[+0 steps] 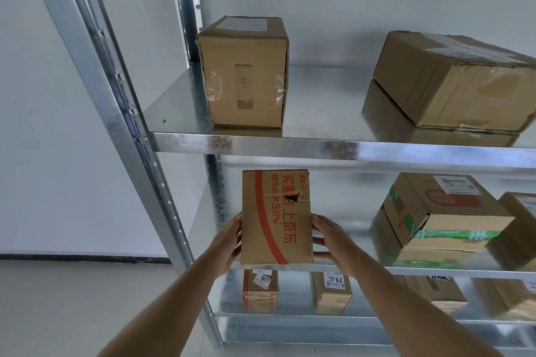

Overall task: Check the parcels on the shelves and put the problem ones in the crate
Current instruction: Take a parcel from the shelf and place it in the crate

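White-walled room, pale floor; galvanised steel shelving (333,145) in several tiers. Top tier, left to right: upright brown carton (245,72) with clear tape and a printed barcode; larger taped carton (455,81), lying tilted. Middle tier: red-printed parcel (275,217) at the front edge, a torn hole (293,198) in its facing side; further right, green-taped carton (441,211) with another box just beside it. Lower tier: small labelled boxes (261,284), partly hidden. Step in hand: inspection of the red-printed parcel, judged a problem item on account of the puncture. Left hand (229,243) lies against the parcel's left side, fingers fairly straight, thumb hidden. Right hand (330,238) is against the right side, fingers spread and reaching round its far side (whether they hook behind it cannot be told). The parcel is clamped between both hands, apparently resting on or just above the shelf lip. Next move calls for drawing it clear of the tier above and carrying it to the crate (not in view).
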A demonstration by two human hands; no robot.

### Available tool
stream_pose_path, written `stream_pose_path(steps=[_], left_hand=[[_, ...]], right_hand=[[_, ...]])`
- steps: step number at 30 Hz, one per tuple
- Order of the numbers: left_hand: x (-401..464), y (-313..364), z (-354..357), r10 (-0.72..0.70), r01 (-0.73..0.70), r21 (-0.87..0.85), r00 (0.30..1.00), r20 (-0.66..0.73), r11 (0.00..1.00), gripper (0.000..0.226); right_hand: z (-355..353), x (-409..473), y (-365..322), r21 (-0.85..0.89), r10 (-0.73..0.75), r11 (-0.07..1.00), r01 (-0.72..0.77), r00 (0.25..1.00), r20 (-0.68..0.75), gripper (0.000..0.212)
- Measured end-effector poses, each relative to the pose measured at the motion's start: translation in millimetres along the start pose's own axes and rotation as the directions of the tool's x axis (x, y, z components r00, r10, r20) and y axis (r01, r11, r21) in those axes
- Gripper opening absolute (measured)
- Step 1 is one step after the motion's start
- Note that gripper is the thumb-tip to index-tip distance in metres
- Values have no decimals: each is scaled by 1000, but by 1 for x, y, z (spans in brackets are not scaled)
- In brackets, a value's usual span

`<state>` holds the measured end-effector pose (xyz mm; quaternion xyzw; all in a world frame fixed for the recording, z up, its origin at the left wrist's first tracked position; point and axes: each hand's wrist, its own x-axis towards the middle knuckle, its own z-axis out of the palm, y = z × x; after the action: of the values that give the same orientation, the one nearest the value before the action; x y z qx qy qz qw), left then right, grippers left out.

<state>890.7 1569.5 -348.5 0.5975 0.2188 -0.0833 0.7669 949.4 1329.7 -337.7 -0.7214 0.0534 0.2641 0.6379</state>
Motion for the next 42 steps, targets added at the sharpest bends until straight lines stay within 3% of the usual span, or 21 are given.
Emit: stream_pose_path(steps=[7, 12, 16, 20, 22, 26, 28, 33, 35, 39, 42], left_hand=[[0, 0, 1, 3, -3, 4, 1000, 12, 1000, 30], [9, -5, -9, -1, -2, 92, 1000, 26, 996, 33], [16, -10, -16, 21, -39, 204, 996, 89, 978, 33], [11, -5, -14, 95, -126, 238, 986, 138, 963, 39], [10, -2, -13, 121, -150, 253, 984, 127, 956, 54], [13, 11, -9, 111, -108, 258, 994, 1, 960, 114], [19, 18, -9, 58, -43, 223, 997, -58, 974, 124], [19, 39, -8, 64, -39, 248, 993, -97, 968, 79], [23, 41, -9, 91, -63, 253, 991, -99, 965, 72], [29, 43, -12, 137, -110, 271, 987, -80, 956, 69], [33, 41, -13, 127, -102, 266, 989, -77, 959, 40]], right_hand=[[1, -3, -2, -8, -4, 1000, 4, 1000, 7, 33], [6, -9, -8, -64, -36, 997, 39, 998, 42, 46], [6, -11, -6, -65, -72, 995, 74, 997, 27, 26], [2, 0, 2, -27, -74, 997, 74, 997, -13, 29], [0, 7, 7, 9, -68, 998, 68, 997, -47, 31], [0, 18, 10, 104, -51, 993, 61, 995, -90, 32], [7, 22, 10, 147, -29, 988, 39, 997, -70, 33], [29, 28, 1, 148, 28, 989, -10, 992, -125, 31], [31, 32, -4, 99, 42, 995, -25, 984, -173, 31], [32, 41, -7, -47, 85, 995, -92, 987, -134, 30], [32, 41, -9, -86, 80, 992, -88, 993, -89, 37]])
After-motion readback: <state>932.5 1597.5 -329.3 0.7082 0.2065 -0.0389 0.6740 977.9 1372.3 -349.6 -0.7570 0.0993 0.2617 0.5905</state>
